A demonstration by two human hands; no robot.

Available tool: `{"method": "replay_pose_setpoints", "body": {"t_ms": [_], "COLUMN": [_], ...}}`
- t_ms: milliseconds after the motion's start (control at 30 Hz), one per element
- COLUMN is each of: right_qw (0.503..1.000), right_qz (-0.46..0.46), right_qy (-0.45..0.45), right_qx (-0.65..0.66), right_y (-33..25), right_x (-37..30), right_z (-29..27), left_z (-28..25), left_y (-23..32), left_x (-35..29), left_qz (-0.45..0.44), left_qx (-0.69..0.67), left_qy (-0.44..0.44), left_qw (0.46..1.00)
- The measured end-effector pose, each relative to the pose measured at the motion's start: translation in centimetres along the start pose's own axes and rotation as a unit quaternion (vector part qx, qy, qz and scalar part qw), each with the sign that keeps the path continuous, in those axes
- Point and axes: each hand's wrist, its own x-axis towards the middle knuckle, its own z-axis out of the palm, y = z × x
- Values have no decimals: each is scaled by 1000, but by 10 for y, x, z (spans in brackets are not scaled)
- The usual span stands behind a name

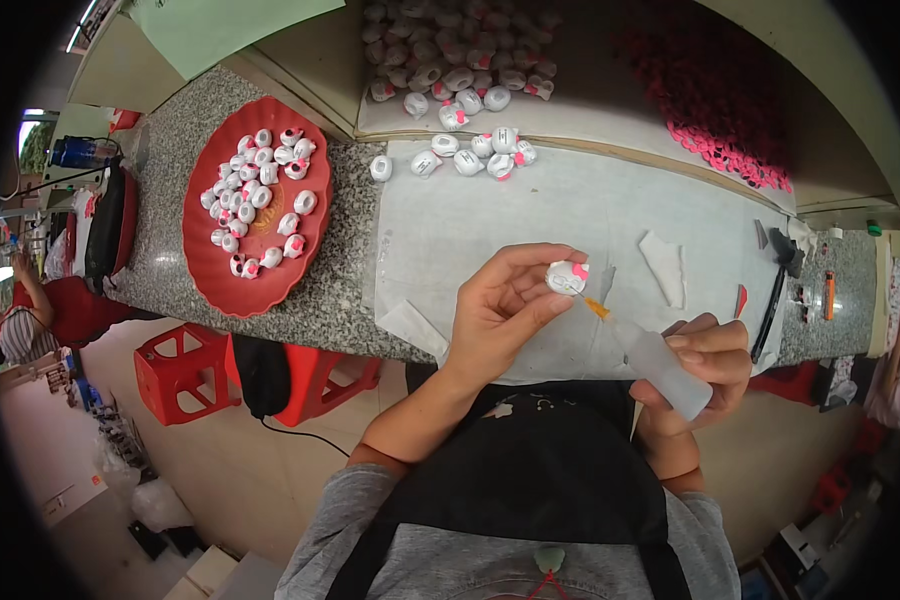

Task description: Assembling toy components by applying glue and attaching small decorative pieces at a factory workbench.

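Between thumb and fingers, my left hand point(510, 305) pinches a small white figurine head point(567, 277) with a pink patch on it. My right hand point(705, 365) is wrapped round a translucent squeeze bottle point(662, 368), tilted so that its orange nozzle point(597, 308) points up and left. The thin tip of the nozzle reaches the lower edge of the white piece; whether it touches cannot be told. Both hands are above a white sheet point(460, 235) on the worktop. More white pieces point(468, 162) of the same kind lie along the sheet's far edge.
A red scalloped plate point(270, 112) with several white pieces stands at the left on the granite counter point(355, 225). Behind the sheet, a shelf holds a heap of white pieces point(450, 50) and a pile of pink parts point(715, 160). Torn paper point(662, 268) lies right; red stools point(182, 375) stand below left.
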Motion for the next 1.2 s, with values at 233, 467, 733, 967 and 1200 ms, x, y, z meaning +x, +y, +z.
{"method": "replay_pose_setpoints", "body": {"t_ms": [233,467,733,967,1200], "right_qw": [1000,1000,1000,1000,1000], "right_qz": [3,-11,-4,-5,-4], "right_qy": [-24,0,5,-4,-17], "right_qx": [-7,6,18,15,14], "right_y": [-2,1,1,2,1], "right_x": [-1,0,-2,-2,-2], "right_z": [-6,-6,-5,-6,-5], "left_z": [3,4,6,5,5], "left_y": [-3,-2,-4,-6,-9], "left_x": [-1,0,0,0,-1], "left_qz": [-5,-6,-21,-21,49], "left_qx": [0,-7,-10,13,104], "left_qy": [7,6,-4,-15,-33], "left_qw": [1000,1000,1000,1000,993]}}
